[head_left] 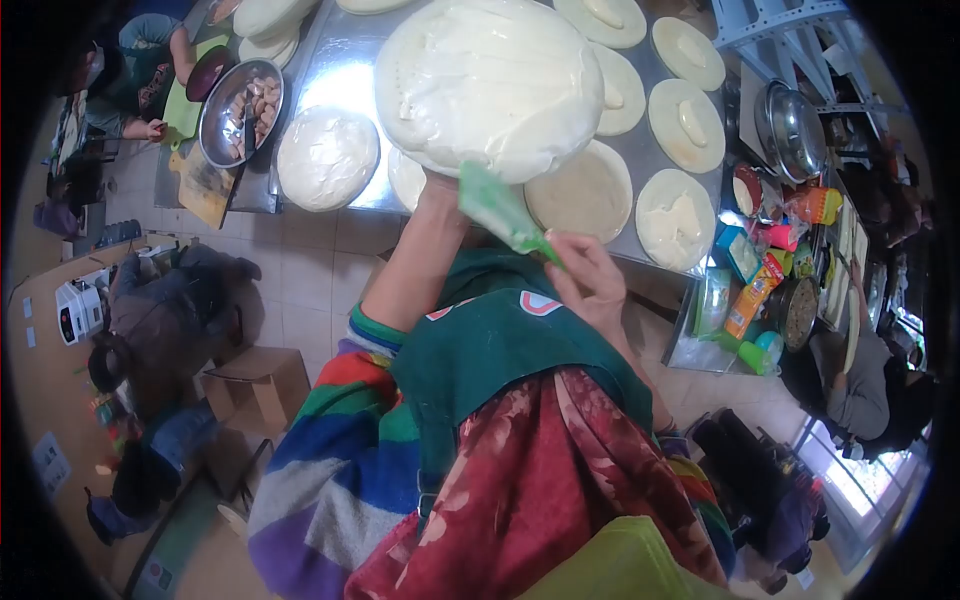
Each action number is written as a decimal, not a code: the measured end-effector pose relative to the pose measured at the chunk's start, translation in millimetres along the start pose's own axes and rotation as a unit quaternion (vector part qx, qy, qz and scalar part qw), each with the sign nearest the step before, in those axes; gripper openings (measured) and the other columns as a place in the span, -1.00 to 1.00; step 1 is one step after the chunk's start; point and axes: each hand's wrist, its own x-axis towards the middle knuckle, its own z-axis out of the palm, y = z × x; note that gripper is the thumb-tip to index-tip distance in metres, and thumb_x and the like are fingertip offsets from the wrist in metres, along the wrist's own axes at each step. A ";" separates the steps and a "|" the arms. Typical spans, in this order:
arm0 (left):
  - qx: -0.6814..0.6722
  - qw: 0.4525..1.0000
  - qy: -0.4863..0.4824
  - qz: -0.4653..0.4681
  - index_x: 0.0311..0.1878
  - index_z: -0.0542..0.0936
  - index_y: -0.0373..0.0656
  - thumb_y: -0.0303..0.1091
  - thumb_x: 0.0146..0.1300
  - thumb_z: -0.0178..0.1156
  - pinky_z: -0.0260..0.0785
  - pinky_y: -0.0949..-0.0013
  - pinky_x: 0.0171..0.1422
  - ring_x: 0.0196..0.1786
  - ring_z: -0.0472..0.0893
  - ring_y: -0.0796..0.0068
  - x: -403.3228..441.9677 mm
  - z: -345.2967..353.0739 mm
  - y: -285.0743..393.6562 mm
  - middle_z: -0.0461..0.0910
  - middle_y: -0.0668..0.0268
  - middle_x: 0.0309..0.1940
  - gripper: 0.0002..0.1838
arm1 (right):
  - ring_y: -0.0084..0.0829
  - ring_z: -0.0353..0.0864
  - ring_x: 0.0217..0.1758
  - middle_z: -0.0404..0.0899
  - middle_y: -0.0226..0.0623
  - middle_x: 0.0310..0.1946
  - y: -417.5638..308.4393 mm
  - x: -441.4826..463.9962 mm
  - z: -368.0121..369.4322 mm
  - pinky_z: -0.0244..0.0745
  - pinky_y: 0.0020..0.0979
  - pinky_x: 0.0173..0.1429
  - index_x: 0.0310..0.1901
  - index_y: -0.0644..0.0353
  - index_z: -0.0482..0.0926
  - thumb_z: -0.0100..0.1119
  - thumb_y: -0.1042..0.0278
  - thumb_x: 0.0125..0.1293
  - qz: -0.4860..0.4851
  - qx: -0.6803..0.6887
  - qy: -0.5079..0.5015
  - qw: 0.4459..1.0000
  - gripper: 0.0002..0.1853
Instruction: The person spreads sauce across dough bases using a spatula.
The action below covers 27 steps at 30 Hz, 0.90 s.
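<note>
A large round covered in pale cream (490,85) is held up over the metal table. My left hand (440,205) is beneath its near edge, with the fingers hidden under it. My right hand (592,275) grips the handle of a green spatula (497,207), whose blade touches or nearly touches the round's near edge. To the left on the table lies a smaller cream-coated round (328,160). A plain brown-topped round (580,195) sits to the right, beside a disc with a cream patch (676,220).
Several more discs topped with cream (686,125) lie at the right. A metal bowl of chunks (241,112) stands at the left, near a co-worker (150,70). Packages and containers (752,295) crowd a right-hand table (690,350). A cardboard box (255,385) is on the lower left.
</note>
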 end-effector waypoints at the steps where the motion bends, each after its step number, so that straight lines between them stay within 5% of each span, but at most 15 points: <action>1: 0.180 0.982 0.054 0.032 0.43 0.09 -0.04 0.22 0.35 -0.25 0.14 -0.05 0.43 0.39 0.23 0.07 -5.3 8.1 -1.5 0.16 0.13 0.40 -0.28 | -0.48 0.59 -0.09 0.59 -0.24 -0.18 -6.0 4.3 -3.9 0.43 -0.47 0.02 -0.02 0.29 0.59 0.18 0.59 0.20 -0.004 -0.042 0.010 0.999 -0.71; 3: 0.187 0.980 0.048 0.040 0.43 0.08 -0.04 0.22 0.35 -0.25 0.13 -0.04 0.44 0.40 0.23 0.07 -4.5 14.9 -2.3 0.15 0.12 0.40 -0.27 | -0.52 0.56 -0.14 0.58 -0.27 -0.22 7.0 17.9 -13.3 0.44 -0.47 -0.03 0.01 0.31 0.57 0.13 0.53 0.27 0.066 0.003 0.084 0.994 -0.73; 6: -0.160 0.985 -0.066 0.003 0.44 0.07 -0.05 0.23 0.35 -0.26 0.10 -0.02 0.46 0.41 0.21 0.08 4.5 10.2 -4.6 0.14 0.13 0.41 -0.27 | -0.50 0.55 -0.17 0.56 -0.23 -0.22 18.2 32.0 -17.6 0.43 -0.50 -0.04 0.08 0.31 0.53 0.12 0.49 0.30 0.080 -0.026 0.133 0.988 -0.68; 8: -0.157 0.985 -0.073 0.020 0.44 0.07 -0.05 0.24 0.35 -0.26 0.08 -0.02 0.47 0.41 0.20 0.07 9.2 11.3 -6.2 0.13 0.14 0.41 -0.26 | -0.42 0.57 -0.09 0.55 -0.15 -0.16 19.6 17.1 2.1 0.42 -0.47 0.02 0.13 0.30 0.52 0.15 0.52 0.27 0.065 -0.055 0.095 0.992 -0.63; 11: -0.166 0.984 -0.062 0.023 0.41 0.14 -0.05 0.21 0.33 -0.16 0.13 -0.03 0.44 0.38 0.25 0.06 7.8 8.8 -1.1 0.18 0.13 0.39 -0.28 | -0.43 0.53 0.00 0.56 -0.20 -0.08 35.3 -17.2 26.5 0.38 -0.42 0.11 0.12 0.33 0.51 0.17 0.56 0.23 -0.011 0.090 0.030 0.995 -0.61; 14: -0.178 0.982 -0.064 0.017 0.43 0.08 -0.07 0.26 0.34 -0.26 0.11 -0.01 0.45 0.39 0.24 0.08 9.8 7.4 1.7 0.16 0.14 0.40 -0.24 | -0.59 0.48 -0.33 0.56 -0.23 -0.04 22.2 3.1 13.7 0.38 -0.57 -0.23 0.20 0.34 0.42 0.10 0.55 0.27 0.123 0.186 0.020 0.975 -0.56; 15: -0.024 0.999 -0.008 0.039 0.43 0.08 -0.07 0.26 0.34 -0.26 0.11 -0.01 0.45 0.39 0.24 0.07 11.2 15.2 -1.7 0.16 0.14 0.40 -0.24 | -0.68 0.41 -0.51 0.55 -0.24 -0.03 9.6 19.7 8.1 0.34 -0.65 -0.42 0.25 0.33 0.37 0.07 0.53 0.30 0.156 0.255 0.023 0.954 -0.54; 17: 0.281 0.951 0.104 0.080 0.43 0.08 -0.07 0.26 0.34 -0.26 0.09 -0.01 0.46 0.39 0.24 0.07 10.0 34.3 -11.4 0.15 0.13 0.40 -0.24 | -0.78 0.20 -0.65 0.55 -0.26 0.05 14.0 51.7 1.3 0.11 -0.69 -0.61 0.30 0.26 0.32 0.01 0.51 0.35 0.125 0.350 0.054 0.927 -0.53; 18: 0.238 0.964 0.087 0.075 0.44 0.08 -0.09 0.25 0.34 -0.24 0.10 -0.01 0.46 0.39 0.23 0.08 7.4 31.5 -10.1 0.14 0.12 0.41 -0.24 | -0.77 0.20 -0.65 0.55 -0.27 0.07 11.4 64.8 -7.5 0.13 -0.68 -0.61 0.29 0.26 0.34 0.01 0.52 0.35 0.124 0.397 0.064 0.907 -0.54; 21: -0.064 0.996 -0.055 -0.028 0.43 0.08 -0.10 0.22 0.35 -0.23 0.13 0.00 0.44 0.39 0.25 0.11 5.4 30.1 2.5 0.14 0.11 0.41 -0.25 | -0.76 0.19 -0.67 0.53 -0.27 0.11 4.9 84.2 -33.2 0.11 -0.68 -0.62 0.27 0.22 0.38 0.02 0.50 0.36 0.082 0.281 0.073 0.954 -0.57; 22: -0.073 0.996 -0.054 -0.022 0.43 0.09 -0.10 0.20 0.35 -0.23 0.13 -0.01 0.44 0.39 0.24 0.09 5.1 27.1 2.3 0.16 0.10 0.40 -0.27 | -0.70 0.32 -0.64 0.56 -0.24 0.06 -2.2 80.8 -41.3 0.27 -0.65 -0.57 0.23 0.21 0.44 0.06 0.51 0.33 0.079 0.213 0.076 0.971 -0.58; 24: -0.091 0.994 -0.054 -0.005 0.43 0.12 -0.09 0.15 0.37 -0.23 0.14 -0.02 0.43 0.39 0.24 0.06 4.2 18.6 2.1 0.18 0.09 0.39 -0.31 | -0.65 0.41 -0.56 0.60 -0.25 -0.05 15.4 57.8 -31.5 0.37 -0.60 -0.48 0.19 0.18 0.49 0.10 0.55 0.28 -0.081 -0.074 0.108 0.988 -0.58; 27: -0.065 0.997 -0.033 0.010 0.43 0.10 -0.09 0.15 0.38 -0.23 0.15 -0.01 0.43 0.39 0.24 0.08 5.7 13.7 1.7 0.17 0.10 0.39 -0.31 | -0.56 0.53 -0.41 0.60 -0.27 -0.30 0.6 6.0 2.1 0.47 -0.53 -0.32 0.10 0.10 0.59 0.19 0.61 0.17 -0.065 -0.107 0.000 0.992 -0.58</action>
